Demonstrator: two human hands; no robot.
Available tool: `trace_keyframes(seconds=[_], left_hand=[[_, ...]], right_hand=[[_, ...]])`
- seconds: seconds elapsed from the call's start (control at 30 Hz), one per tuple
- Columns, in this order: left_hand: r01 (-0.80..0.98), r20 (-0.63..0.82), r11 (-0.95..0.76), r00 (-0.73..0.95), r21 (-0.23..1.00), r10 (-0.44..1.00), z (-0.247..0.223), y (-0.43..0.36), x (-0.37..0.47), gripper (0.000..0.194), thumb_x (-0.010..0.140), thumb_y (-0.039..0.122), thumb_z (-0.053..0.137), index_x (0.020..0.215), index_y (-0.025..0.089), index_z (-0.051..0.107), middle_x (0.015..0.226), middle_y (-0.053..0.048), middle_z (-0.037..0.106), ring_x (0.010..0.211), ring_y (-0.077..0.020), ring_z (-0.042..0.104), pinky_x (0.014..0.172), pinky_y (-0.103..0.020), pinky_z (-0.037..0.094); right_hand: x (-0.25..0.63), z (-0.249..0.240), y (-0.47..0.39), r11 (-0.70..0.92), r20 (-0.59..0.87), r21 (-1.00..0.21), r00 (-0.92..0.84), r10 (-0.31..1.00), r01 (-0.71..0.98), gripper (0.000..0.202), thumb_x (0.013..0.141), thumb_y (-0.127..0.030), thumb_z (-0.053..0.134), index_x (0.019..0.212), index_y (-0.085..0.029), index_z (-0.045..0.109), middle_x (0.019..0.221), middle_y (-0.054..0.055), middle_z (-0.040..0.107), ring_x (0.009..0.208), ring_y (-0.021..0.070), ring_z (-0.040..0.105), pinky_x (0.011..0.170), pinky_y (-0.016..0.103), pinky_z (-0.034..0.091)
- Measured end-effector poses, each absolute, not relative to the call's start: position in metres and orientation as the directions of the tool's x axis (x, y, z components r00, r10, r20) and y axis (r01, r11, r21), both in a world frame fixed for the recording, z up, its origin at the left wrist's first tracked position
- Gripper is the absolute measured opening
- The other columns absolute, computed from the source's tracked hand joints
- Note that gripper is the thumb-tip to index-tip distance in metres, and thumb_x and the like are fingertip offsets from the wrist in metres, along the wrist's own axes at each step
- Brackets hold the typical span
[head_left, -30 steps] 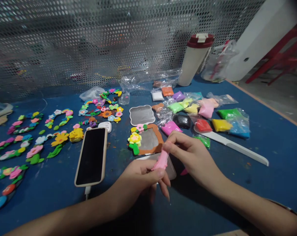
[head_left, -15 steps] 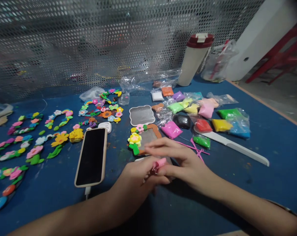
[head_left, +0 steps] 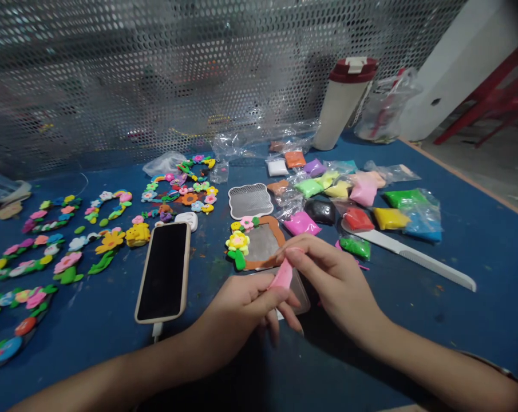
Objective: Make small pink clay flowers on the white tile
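Observation:
A piece of pink clay is stretched between my two hands. My left hand pinches its lower end between thumb and forefinger, the other fingers loosely spread. The upper end is pinched by the fingertips of my right hand. Just beyond them lies a mirror with a brown clay frame, with a yellow flower, a pink flower and green leaves on its left side. Partly under my hands is a clear flat plastic piece. Behind the framed mirror rests a plain wavy-edged mirror.
On the left are a phone with a cable and several clay-decorated pieces. Bagged clay in many colours and a white comb lie to the right. A tumbler stands near the perforated metal screen.
My right hand has drawn back and lowered slightly from over my left. The pink clay, earlier mostly hidden between my fingers, now shows as a stretched strip. The view has shifted slightly.

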State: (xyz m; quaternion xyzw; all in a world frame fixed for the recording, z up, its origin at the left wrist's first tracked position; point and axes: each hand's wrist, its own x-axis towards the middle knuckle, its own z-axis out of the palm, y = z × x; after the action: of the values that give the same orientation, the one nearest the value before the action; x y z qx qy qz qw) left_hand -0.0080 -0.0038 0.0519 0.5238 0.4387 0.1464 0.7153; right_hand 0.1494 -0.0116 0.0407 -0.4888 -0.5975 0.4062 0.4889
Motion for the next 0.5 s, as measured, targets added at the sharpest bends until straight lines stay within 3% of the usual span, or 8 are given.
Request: trace_keyframes(seconds=[0.1, 0.2, 0.27, 0.37, 0.47, 0.5], left_hand=[[0.215, -0.454, 0.411, 0.584, 0.886, 0.672, 0.049, -0.002, -0.007, 0.018, 0.085, 0.025, 0.05, 0.079, 0.013, 0.062, 0.068, -0.002, 0.069, 0.046, -0.009, 0.055, 0.047, -0.019, 0.037], [0.107, -0.406, 0.427, 0.578, 0.898, 0.708, 0.0458, -0.0003, -0.0067, 0.01, 0.08, 0.022, 0.059, 0.087, 0.014, 0.062, 0.077, -0.002, 0.068, 0.065, -0.0119, 0.061, 0.058, -0.02, 0.043], [0.004, -0.362, 0.444, 0.585, 0.896, 0.725, 0.0441, 0.0005, -0.0073, 0.024, 0.074, 0.02, 0.067, 0.097, 0.016, 0.062, 0.087, -0.002, 0.067, 0.082, -0.0142, 0.061, 0.072, -0.022, 0.045], [-0.058, -0.333, 0.453, 0.597, 0.889, 0.73, 0.0448, 0.0006, -0.009, 0.032, 0.069, 0.019, 0.072, 0.1, 0.017, 0.062, 0.093, -0.002, 0.066, 0.094, -0.0173, 0.059, 0.082, -0.025, 0.043], [0.124, -0.379, 0.375, 0.546, 0.919, 0.747, 0.0489, -0.0004, -0.0108, 0.005, 0.075, 0.02, 0.064, 0.077, 0.016, 0.067, 0.079, -0.001, 0.067, 0.08, -0.0168, 0.06, 0.073, -0.024, 0.044], [0.202, -0.4, 0.346, 0.52, 0.916, 0.755, 0.0504, -0.0007, -0.0113, 0.01, 0.077, 0.02, 0.061, 0.069, 0.016, 0.067, 0.071, 0.0, 0.067, 0.072, -0.0159, 0.059, 0.068, -0.024, 0.044]], right_hand=[[0.1541, 0.0403, -0.0086, 0.147, 0.155, -0.973, 0.032, 0.987, 0.175, 0.017, 0.088, -0.029, 0.055, 0.078, -0.022, 0.066, 0.082, 0.0, 0.067, 0.081, 0.0151, 0.061, 0.073, 0.027, 0.049], [0.1579, 0.039, -0.009, 0.188, 0.212, -0.965, 0.119, 0.97, 0.181, 0.012, 0.087, -0.031, 0.058, 0.091, -0.026, 0.068, 0.097, 0.0, 0.067, 0.092, 0.0165, 0.06, 0.083, 0.03, 0.047], [0.159, 0.0382, -0.0101, 0.234, 0.256, -0.957, 0.118, 0.96, 0.173, 0.03, 0.083, -0.03, 0.064, 0.113, -0.03, 0.061, 0.113, 0.002, 0.063, 0.102, 0.0185, 0.058, 0.087, 0.034, 0.047], [0.1574, 0.0372, -0.0111, 0.252, 0.244, -0.958, -0.071, 0.967, 0.138, 0.059, 0.076, -0.025, 0.071, 0.13, -0.032, 0.048, 0.128, 0.004, 0.056, 0.115, 0.0206, 0.052, 0.095, 0.037, 0.044], [0.1537, 0.0366, -0.0109, 0.143, 0.12, -0.987, -0.274, 0.954, 0.066, 0.036, 0.079, -0.023, 0.068, 0.114, -0.029, 0.064, 0.112, 0.003, 0.066, 0.104, 0.0193, 0.06, 0.09, 0.035, 0.049], [0.1526, 0.0365, -0.0109, 0.094, 0.076, -0.995, -0.306, 0.949, 0.043, 0.027, 0.08, -0.024, 0.066, 0.106, -0.028, 0.068, 0.103, 0.002, 0.069, 0.098, 0.0191, 0.063, 0.086, 0.035, 0.051]])
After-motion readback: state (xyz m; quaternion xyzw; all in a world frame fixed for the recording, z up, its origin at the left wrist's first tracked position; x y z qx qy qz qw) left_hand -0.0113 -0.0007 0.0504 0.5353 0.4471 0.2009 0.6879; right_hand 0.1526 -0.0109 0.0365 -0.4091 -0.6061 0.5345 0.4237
